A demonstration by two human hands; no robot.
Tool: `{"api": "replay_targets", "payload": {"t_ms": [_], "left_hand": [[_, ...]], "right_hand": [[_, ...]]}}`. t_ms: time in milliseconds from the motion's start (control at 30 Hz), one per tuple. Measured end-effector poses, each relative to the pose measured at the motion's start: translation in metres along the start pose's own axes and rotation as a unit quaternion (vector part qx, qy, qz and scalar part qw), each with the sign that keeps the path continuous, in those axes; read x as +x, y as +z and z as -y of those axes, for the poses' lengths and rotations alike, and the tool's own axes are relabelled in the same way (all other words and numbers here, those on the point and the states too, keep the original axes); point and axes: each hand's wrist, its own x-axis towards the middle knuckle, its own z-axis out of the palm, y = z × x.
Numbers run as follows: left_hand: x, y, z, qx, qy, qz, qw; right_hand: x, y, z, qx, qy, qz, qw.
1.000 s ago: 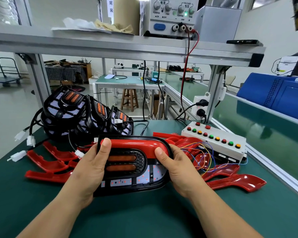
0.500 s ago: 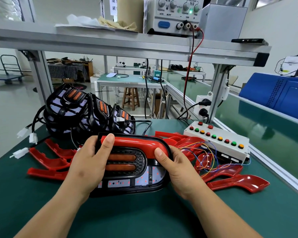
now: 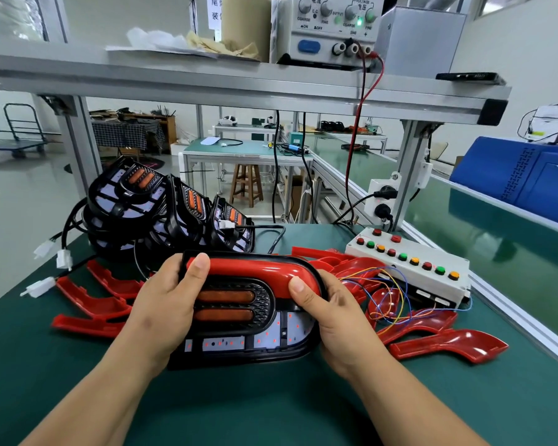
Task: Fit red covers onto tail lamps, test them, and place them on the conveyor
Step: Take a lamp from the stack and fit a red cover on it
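1. Your left hand (image 3: 168, 304) wraps the left end of the black oval plastic tail lamp (image 3: 264, 305), thumb pressed flat on the glossy red curved plastic cover (image 3: 255, 268) along its top edge.
2. Your right hand (image 3: 332, 320) grips the lamp's other end, thumb on the cover's bend. The lamp sits tilted up off the green bench mat (image 3: 271, 407), just left of the white push-button test box (image 3: 432, 259).
3. The lamp looks like light, rigid moulded plastic, and the cover looks slick. Press evenly, since a forced clip could snap.
4. Hold it by the black outer rim. The lower band shows bare LED boards that are best left untouched.
5. Loose red covers (image 3: 448, 346) lie in front of the box amid its coloured wires, and more (image 3: 87, 317) lie well left of it.
6. Uncovered black lamps (image 3: 174, 214) with white plugs are stacked far left of the box.
7. The green conveyor belt (image 3: 496, 252) runs just right of the box. Testing and placing look not yet done.
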Motion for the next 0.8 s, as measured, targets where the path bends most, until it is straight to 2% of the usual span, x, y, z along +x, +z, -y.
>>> {"api": "replay_targets", "payload": {"t_ms": [233,600,800], "left_hand": [[-0.0016,-0.0025,-0.0025,-0.064,-0.029,0.052,0.996],[-0.0039,-0.0007,-0.0045,-0.036,-0.008,0.054,0.998],[-0.0034,-0.0015,-0.0058,-0.041,-0.004,0.051,0.998]], "right_hand": [[-0.0005,-0.0048,0.0072,-0.001,0.042,0.018,0.999],[-0.0017,-0.0021,0.0034,-0.008,0.027,0.019,0.999],[-0.0031,-0.0045,0.0017,-0.078,-0.016,0.029,0.996]]}}
